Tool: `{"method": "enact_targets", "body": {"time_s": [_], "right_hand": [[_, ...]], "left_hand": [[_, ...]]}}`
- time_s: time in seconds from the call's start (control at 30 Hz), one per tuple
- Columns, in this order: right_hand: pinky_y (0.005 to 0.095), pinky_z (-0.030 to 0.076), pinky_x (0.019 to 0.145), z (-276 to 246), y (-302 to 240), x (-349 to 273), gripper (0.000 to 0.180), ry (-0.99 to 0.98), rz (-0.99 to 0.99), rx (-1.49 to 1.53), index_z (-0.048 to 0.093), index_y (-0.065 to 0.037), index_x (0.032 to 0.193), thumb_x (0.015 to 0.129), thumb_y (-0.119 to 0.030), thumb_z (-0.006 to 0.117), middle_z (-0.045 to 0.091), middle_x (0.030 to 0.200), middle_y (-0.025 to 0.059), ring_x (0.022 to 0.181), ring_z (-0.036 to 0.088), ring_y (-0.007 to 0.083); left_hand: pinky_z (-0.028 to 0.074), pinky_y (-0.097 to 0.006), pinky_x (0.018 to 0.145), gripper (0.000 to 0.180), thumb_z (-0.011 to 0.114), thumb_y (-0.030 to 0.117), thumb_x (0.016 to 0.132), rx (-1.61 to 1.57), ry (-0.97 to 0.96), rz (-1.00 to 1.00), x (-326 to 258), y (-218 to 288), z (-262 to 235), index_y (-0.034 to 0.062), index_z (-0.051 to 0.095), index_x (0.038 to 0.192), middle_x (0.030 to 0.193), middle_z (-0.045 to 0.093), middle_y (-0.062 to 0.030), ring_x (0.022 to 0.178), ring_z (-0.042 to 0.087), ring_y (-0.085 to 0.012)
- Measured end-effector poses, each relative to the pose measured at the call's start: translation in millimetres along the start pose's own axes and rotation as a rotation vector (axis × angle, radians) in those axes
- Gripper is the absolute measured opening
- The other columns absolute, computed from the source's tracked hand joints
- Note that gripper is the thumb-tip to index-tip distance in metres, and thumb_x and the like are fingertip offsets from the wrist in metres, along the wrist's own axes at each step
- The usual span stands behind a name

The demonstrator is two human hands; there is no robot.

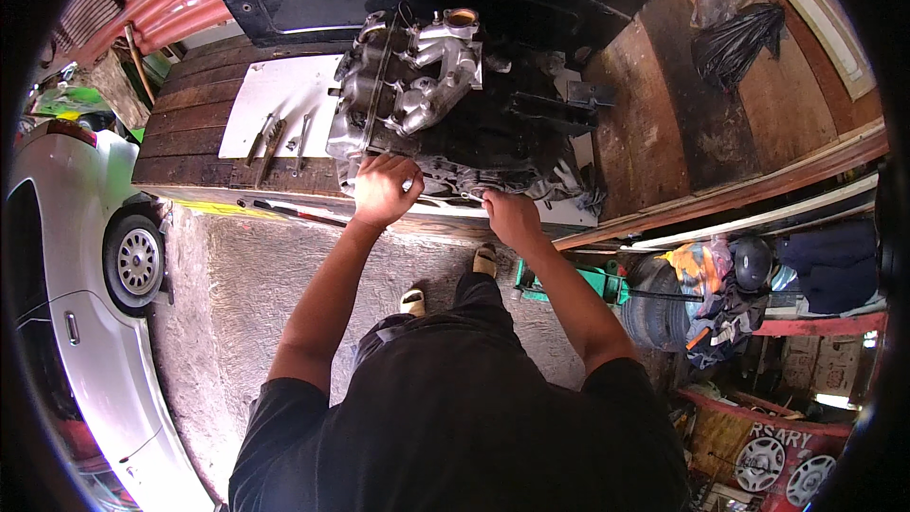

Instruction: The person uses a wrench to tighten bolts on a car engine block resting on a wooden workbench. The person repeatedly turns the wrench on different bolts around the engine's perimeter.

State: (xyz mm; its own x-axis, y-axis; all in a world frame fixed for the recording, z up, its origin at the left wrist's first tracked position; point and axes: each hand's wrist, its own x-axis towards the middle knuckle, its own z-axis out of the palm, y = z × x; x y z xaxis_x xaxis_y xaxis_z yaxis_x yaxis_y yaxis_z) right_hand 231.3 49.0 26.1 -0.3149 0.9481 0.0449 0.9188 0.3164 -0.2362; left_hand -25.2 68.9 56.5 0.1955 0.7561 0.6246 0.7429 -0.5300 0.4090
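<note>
Engine (464, 123) lies just beyond left fingers (381, 165), curled with hold unclear, and right fingers (491, 199), pinching a slim metal tool (471, 195).

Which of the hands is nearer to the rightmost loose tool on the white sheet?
Left. The left hand is to the right of that tool, at the near side of the engine; the right hand is farther right along that side.

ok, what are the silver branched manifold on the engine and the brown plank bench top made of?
Silver branched manifold: metal, likely cast aluminium; satin silver sheen, smooth rounded runners. Brown plank bench top: wood, worn and stained; board seams show.
</note>
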Motion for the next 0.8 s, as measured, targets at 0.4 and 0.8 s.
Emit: {"method": "enact_targets", "body": {"time_s": [0.4, 0.8], "right_hand": [[0.0300, 0.051, 0.067, 88.2, 27.7, -15.5, 0.025, 0.101, 0.394, 0.852, 0.050, -0.002, 0.114, 0.096, -0.019, 0.053, 0.065, 0.083, 0.0102, 0.071, 0.064, 0.0168], [0.0256, 0.049, 0.063, 125.1, 20.0, 0.9, 0.025, 0.203, 0.420, 1.052, 0.051, 0.002, 0.111, 0.096, -0.017, 0.055, 0.063, 0.076, 0.0068, 0.066, 0.061, 0.0129]], "left_hand": [[0.046, -0.035, 0.070, 0.007, 0.067, 0.016, 0.071, 0.006, 0.011, 0.018, 1.4, 0.1, -1.6, 0.0146, 0.061, 0.066, 0.072, 0.064, 0.0005, 0.071, 0.062, -0.0216], [0.045, -0.036, 0.069, 0.006, 0.066, 0.016, 0.072, 0.002, -0.002, 0.028, 0.4, -2.0, -1.0, 0.0134, 0.062, 0.069, 0.073, 0.063, -0.0002, 0.070, 0.061, -0.0217]]}}
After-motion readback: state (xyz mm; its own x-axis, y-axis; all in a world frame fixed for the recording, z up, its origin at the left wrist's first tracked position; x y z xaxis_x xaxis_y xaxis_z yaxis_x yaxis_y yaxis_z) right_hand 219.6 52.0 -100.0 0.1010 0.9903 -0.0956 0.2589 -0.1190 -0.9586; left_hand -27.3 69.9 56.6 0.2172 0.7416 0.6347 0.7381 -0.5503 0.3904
